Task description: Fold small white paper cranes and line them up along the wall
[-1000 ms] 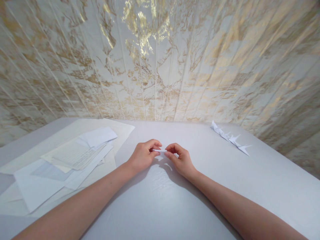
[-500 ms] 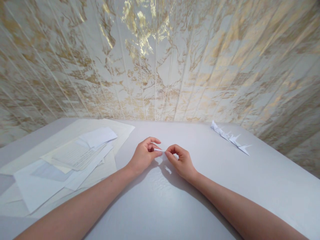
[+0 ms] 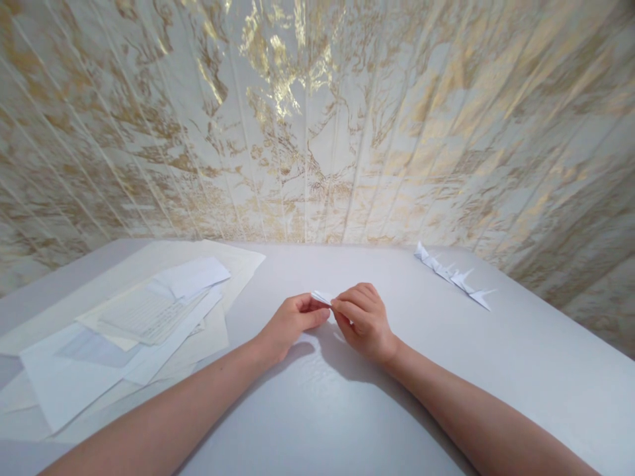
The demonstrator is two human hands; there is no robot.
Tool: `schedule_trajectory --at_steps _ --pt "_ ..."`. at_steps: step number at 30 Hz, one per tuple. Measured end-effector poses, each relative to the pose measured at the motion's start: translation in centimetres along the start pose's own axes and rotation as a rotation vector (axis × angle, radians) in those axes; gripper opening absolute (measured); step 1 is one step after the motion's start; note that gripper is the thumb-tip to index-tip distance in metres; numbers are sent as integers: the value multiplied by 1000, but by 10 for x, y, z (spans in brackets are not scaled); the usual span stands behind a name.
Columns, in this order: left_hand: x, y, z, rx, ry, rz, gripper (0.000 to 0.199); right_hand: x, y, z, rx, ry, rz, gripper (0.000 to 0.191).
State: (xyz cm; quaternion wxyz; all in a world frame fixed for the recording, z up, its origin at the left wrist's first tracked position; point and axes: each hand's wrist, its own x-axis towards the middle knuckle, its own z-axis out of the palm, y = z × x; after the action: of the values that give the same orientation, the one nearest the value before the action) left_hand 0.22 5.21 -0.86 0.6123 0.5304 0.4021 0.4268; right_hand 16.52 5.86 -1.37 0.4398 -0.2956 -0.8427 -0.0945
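Note:
A small folded white paper (image 3: 321, 297) is held between my two hands, a little above the middle of the white table. My left hand (image 3: 294, 322) grips its left side between thumb and fingers. The fingertips of my right hand (image 3: 364, 320) pinch its right end. Both hands nearly meet at the paper, and their shadows fall on the tabletop below. The paper's underside is hidden by my fingers.
Several folded white paper figures (image 3: 459, 277) stand in a slanting row at the back right of the table (image 3: 317, 423). Loose sheets (image 3: 79, 370), some with writing, overlap at the left. A gold-patterned curtain (image 3: 317, 132) hangs behind the table.
The folded paper has tilted and shows more of its face. My left fingers have closed in around it, while my right fingers have come together at its right end. The view has shifted slightly.

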Motion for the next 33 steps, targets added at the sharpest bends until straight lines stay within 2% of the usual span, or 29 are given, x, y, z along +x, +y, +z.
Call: schedule_trajectory --at_steps 3,7,10,12,16,24,29,33 --pt "-1 -2 4 -72 40 24 18 1 -1 -1 -27 -44 -56 17" --pt "1 -4 1 -83 137 63 17 0 -4 2 76 -49 -23 18" --pt "4 -2 -6 38 171 97 15 -2 -5 6 173 28 99 18" --pt "5 -1 -10 167 171 125 13 -3 -5 10 274 61 247 19" --pt "7 1 -14 337 161 143 13 -3 -5 17 561 23 524 19" --pt "6 4 -10 212 184 104 13 -2 -9 18 656 19 591 7" --pt "4 5 -10 356 138 168 15 -3 -7 22 747 27 724 13" --pt "2 5 -10 357 140 177 9 -2 -8 21 731 -3 730 9"
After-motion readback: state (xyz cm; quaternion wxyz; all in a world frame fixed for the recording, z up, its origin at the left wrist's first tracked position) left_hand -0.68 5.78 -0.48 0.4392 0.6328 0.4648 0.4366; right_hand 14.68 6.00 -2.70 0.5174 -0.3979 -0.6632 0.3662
